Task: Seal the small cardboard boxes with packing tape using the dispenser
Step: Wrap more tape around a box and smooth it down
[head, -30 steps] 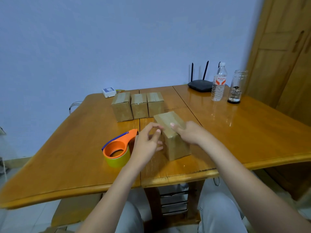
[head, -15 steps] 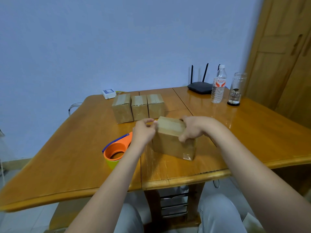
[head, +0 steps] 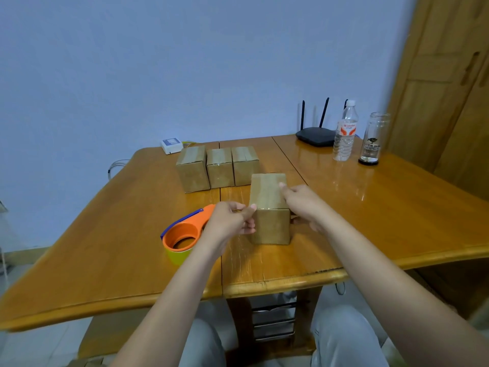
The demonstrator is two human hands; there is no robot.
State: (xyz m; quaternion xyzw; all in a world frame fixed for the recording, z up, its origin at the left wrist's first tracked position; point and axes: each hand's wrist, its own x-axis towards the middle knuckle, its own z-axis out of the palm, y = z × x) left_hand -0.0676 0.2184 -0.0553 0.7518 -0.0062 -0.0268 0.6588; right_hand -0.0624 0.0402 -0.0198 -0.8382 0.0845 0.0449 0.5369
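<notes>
Both grips clamped on cardboard box (head: 270, 207), left hand (head: 232, 221) one side, right hand (head: 304, 202) the other, dispenser (head: 182, 234) beside left.

Home: wooden table (head: 397, 207); router (head: 315, 136)

Bare forearms, no sleeves — light grey trousers (head: 344, 337) below.
</notes>
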